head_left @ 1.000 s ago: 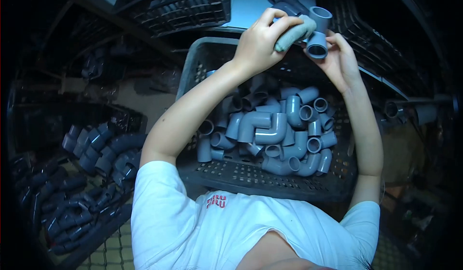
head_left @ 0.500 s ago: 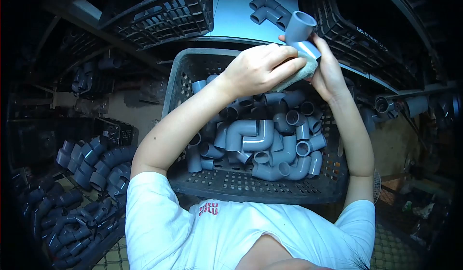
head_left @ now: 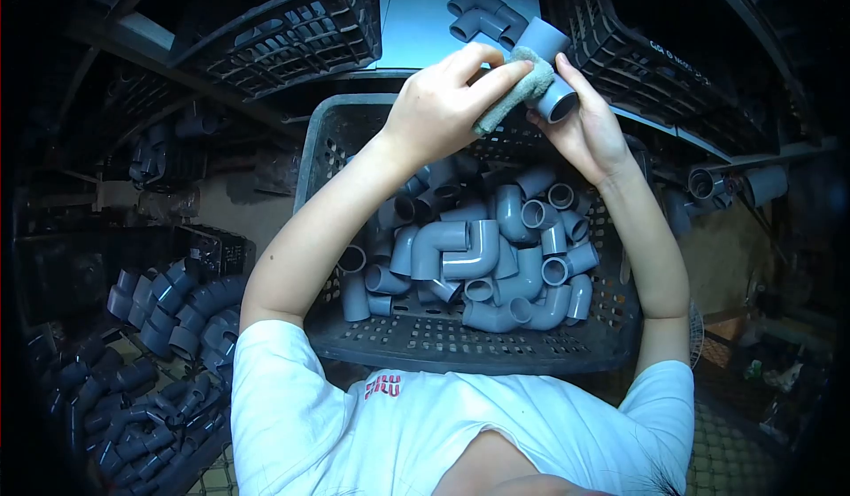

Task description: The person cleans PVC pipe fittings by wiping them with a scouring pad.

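Dim storeroom, black crate (head_left: 620, 319) of grey elbows below; our right hand (head_left: 589, 128) clamps a pipe fitting (head_left: 551, 71) steady; our left hand (head_left: 438, 111) pinches a scouring pad (head_left: 513, 97) against it.

legible markings, as you look down:

- your white t-shirt (head_left: 460, 425): a small red print on the chest (head_left: 383, 386), a few blocky characters seen upside down from your viewpoint; you cannot make out the individual letters.
- black crate (head_left: 682, 62) at upper right: a short run of pale embossed or printed characters on its rim, too small and blurred for you to read.

no other text, label, brand, number or sign is readable.
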Motion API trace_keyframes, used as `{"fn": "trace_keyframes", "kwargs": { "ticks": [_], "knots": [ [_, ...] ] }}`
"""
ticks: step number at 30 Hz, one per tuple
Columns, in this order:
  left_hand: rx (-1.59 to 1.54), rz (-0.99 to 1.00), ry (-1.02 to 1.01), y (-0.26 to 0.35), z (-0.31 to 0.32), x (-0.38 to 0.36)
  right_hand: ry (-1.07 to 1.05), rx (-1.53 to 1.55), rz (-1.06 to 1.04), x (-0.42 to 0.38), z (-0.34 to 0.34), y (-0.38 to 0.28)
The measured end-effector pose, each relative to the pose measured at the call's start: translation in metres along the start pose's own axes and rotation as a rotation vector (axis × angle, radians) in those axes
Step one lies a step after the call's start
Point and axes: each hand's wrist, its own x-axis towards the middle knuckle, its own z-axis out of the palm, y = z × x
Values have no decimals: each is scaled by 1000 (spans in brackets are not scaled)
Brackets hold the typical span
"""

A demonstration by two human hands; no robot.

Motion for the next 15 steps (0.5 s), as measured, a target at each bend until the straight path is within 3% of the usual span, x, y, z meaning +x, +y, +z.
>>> {"fn": "trace_keyframes", "kwargs": {
  "ticks": [7,9,15],
  "knots": [
    [-87,88,21,4,0,6,51,31,-56,-8,16,-5],
    [-75,-143,-5,-2,0,2,125,-57,-80,-2,13,-6],
    [-107,-56,-18,7,6,3,211,-100,-200,-2,5,-8]
  ]
}}
